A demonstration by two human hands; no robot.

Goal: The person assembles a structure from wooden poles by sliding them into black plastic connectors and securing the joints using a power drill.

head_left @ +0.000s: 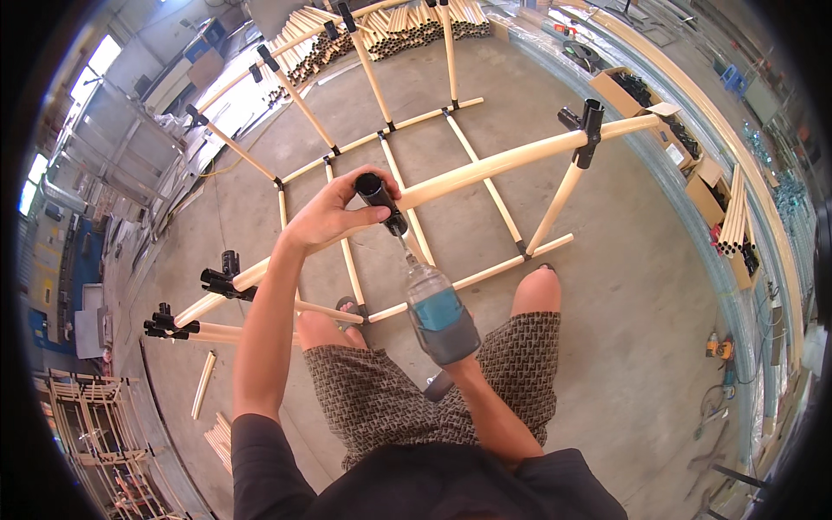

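My left hand (332, 212) is wrapped around a black pipe connector (373, 191), thumb on its near side, where it sits on a long cream-coloured pipe (485, 168). My right hand (464, 366), partly hidden, grips a power screwdriver (439, 312) with a teal and dark grey body. Its thin bit points away from me and meets the lower end of the connector. The long pipe slopes across in front of me. Farther right along it is another black connector (591, 134), joined to a pipe leg.
More of the pipe frame (381, 135) stands on the concrete floor (620, 286) around my legs. Bundled pipes (425, 36) lie at the back. Cardboard boxes (621, 91) of black parts line the right side. Loose pipes (204, 385) lie at left; power tools (719, 347) stand at right.
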